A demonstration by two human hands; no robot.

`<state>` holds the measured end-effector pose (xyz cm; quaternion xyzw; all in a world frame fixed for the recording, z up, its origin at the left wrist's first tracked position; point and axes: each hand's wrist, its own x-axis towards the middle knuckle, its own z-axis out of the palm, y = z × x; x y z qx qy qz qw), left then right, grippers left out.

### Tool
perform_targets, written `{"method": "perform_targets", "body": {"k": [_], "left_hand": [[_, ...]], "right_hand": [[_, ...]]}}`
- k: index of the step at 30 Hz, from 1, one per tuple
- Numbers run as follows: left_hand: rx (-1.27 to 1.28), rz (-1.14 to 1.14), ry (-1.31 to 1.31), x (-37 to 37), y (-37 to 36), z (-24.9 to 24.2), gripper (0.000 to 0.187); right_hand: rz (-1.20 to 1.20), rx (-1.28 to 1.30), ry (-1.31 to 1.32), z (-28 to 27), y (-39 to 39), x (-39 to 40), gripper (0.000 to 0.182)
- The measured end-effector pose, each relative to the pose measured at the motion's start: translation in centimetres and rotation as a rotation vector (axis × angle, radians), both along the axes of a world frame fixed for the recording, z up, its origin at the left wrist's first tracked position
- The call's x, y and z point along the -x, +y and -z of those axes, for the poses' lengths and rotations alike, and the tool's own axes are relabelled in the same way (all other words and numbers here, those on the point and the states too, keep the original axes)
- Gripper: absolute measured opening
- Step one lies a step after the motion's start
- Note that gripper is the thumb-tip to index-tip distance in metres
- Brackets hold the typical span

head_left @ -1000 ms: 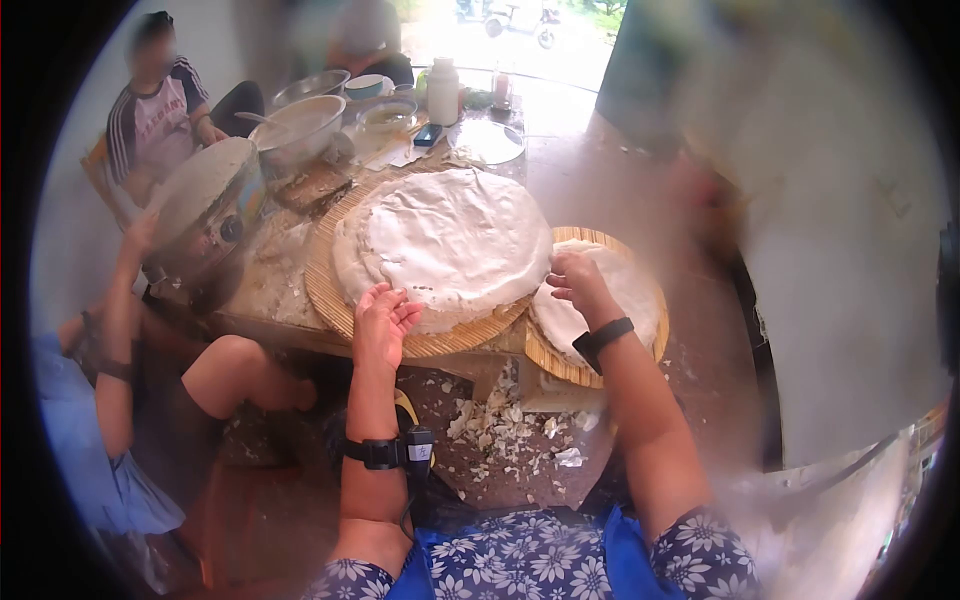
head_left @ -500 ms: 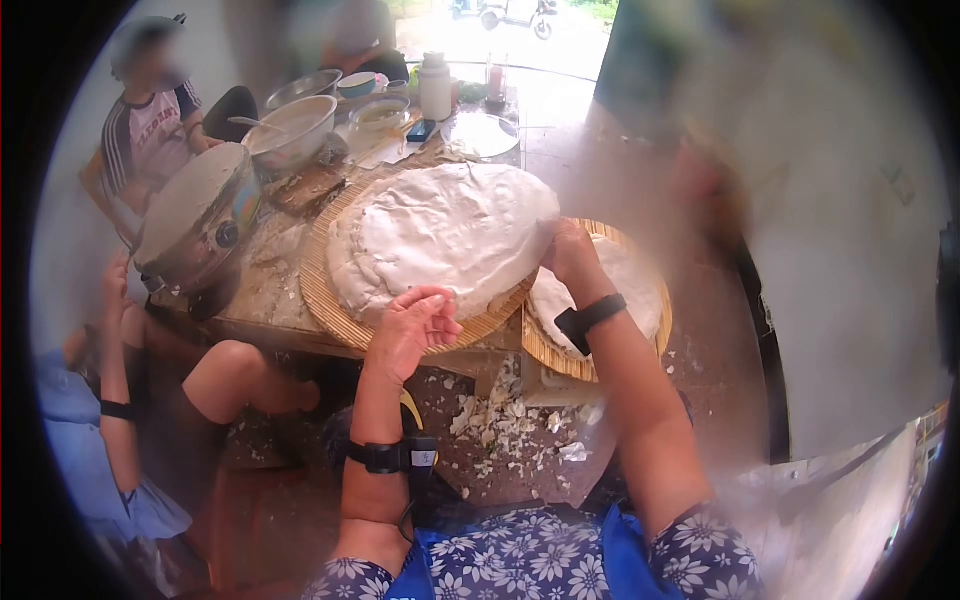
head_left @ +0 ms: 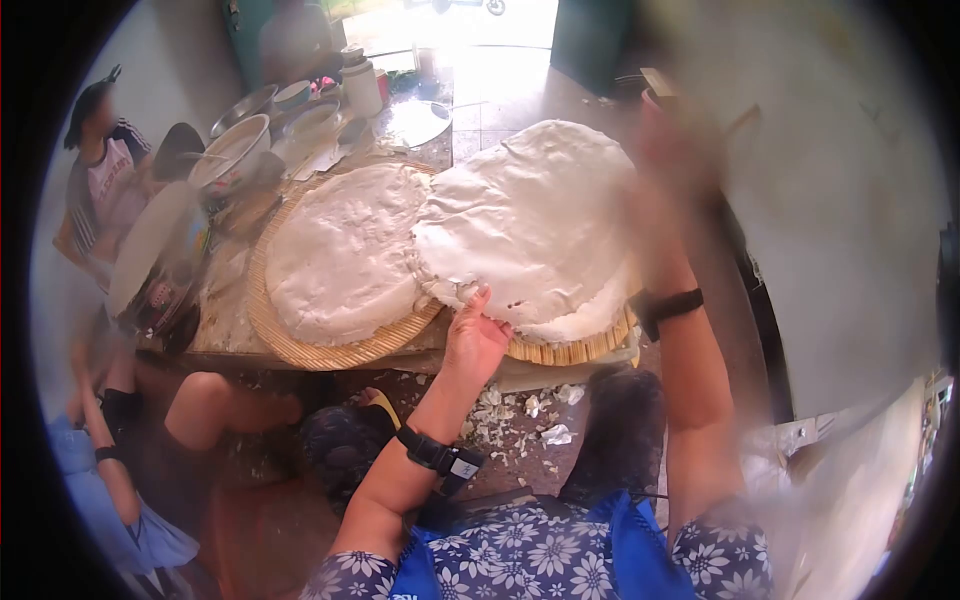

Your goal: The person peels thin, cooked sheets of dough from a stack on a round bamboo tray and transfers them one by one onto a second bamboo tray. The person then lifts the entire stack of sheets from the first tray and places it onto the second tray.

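Note:
A thin, wrinkled white sheet [head_left: 530, 220] lies over the round woven mat [head_left: 575, 348] on the right, its left edge overlapping the neighbouring stack. My left hand [head_left: 476, 340] is at the sheet's lower left edge, its fingertips closed on the rim. At the sheet's right edge is my right hand [head_left: 650, 215], blurred, so its fingers cannot be made out. On the left, a second woven mat [head_left: 275, 335] bears a flat, pale round stack [head_left: 345, 250].
Bowls [head_left: 232, 150], a jar [head_left: 361, 88] and a large round pan [head_left: 150, 250] stand around the table's far and left sides. Two people sit at the left [head_left: 110, 190] [head_left: 110, 480]; another is at the back. White scraps [head_left: 530, 405] litter the floor.
The white sheet has moved right, off the left mat's stack and onto the right mat. Both hands have shifted right with it, and the camera view has turned.

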<state>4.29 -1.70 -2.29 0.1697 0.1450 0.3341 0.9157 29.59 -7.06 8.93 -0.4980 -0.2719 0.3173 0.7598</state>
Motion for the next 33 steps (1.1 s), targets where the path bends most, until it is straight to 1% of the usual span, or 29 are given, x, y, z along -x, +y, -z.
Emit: {"method": "perform_targets", "body": {"k": [2, 3, 5, 6, 8, 10, 11, 12, 13, 14, 15, 16, 19, 20, 23, 24, 27, 28, 31, 33], "left_hand": [[0.012, -0.03, 0.1, -2.2, 0.3, 2.5, 0.028], [0.029, -0.025, 0.166, -3.2, 0.3, 3.8, 0.026], [0.054, -0.026, 0.287, -5.2, 0.5, 6.6, 0.023], [0.064, -0.032, 0.342, -6.2, 0.6, 8.2, 0.022], [0.062, -0.017, 0.435, -7.4, 0.9, 10.2, 0.023], [0.042, 0.031, 0.542, -7.9, 1.8, 13.3, 0.023], [0.033, 0.056, 0.595, -8.0, 1.8, 13.7, 0.023], [0.037, -0.033, 0.64, -8.2, 1.4, 14.1, 0.024], [0.018, -0.009, 0.652, -8.3, 1.6, 14.5, 0.024], [0.0, 0.015, 0.664, -8.2, 2.0, 14.7, 0.025], [-0.017, 0.041, 0.676, -8.1, 2.3, 14.8, 0.025], [0.008, -0.015, 0.6, -8.1, 2.3, 15.0, 0.023], [0.085, -0.042, 0.631, -7.5, 2.6, 14.7, 0.022], [0.06, -0.049, 0.651, -7.2, 3.0, 15.9, 0.021], [0.027, -0.099, 0.693, -7.0, 3.1, 15.8, 0.02], [0.024, -0.102, 0.664, -7.0, 3.1, 15.7, 0.018], [0.051, -0.159, 0.686, -7.3, 3.0, 15.5, 0.021], [0.03, -0.161, 0.708, -7.3, 2.9, 15.5, 0.021], [0.018, -0.127, 0.685, -7.1, 3.4, 16.5, 0.02], [0.021, -0.126, 0.7, -7.2, 3.4, 16.5, 0.02]], "right_hand": [[0.055, 0.033, -0.127, 1.5, -3.4, -0.4, 0.009], [0.052, 0.021, -0.072, 3.1, -4.3, -1.6, 0.009], [0.044, -0.005, 0.039, 8.3, -5.0, -4.8, 0.01], [0.044, 0.037, 0.025, 11.1, -5.1, -6.4, 0.013], [0.053, 0.111, 0.154, 14.8, -5.1, -7.6, 0.015], [0.066, 0.183, 0.255, 18.7, -5.2, -8.6, 0.02], [0.073, 0.26, 0.285, 19.5, -5.5, -8.6, 0.02], [0.08, 0.338, 0.315, 20.4, -5.6, -8.5, 0.021], [0.086, 0.416, 0.345, 21.2, -5.8, -8.5, 0.021], [0.075, 0.429, 0.367, 22.3, -6.1, -8.9, 0.022], [0.07, 0.385, 0.363, 23.4, -6.2, -9.2, 0.022], [0.067, 0.339, 0.359, 24.4, -6.1, -9.6, 0.023], [0.078, 0.262, 0.308, 23.9, -5.8, -9.9, 0.022], [0.09, 0.249, 0.285, 23.4, -5.6, -9.7, 0.022], [0.1, 0.253, 0.237, 23.3, -5.2, -9.9, 0.019], [0.137, 0.331, 0.189, 23.4, -5.1, -9.9, 0.018], [0.22, 0.704, -0.046, 22.2, -6.1, -9.7, 0.02], [0.275, 0.753, -0.089, 23.3, -6.0, -10.1, 0.023], [0.308, 0.791, -0.144, 24.1, -6.2, -10.5, 0.027], [0.346, 0.775, -0.244, 25.7, -6.3, -11.1, 0.029]]}}
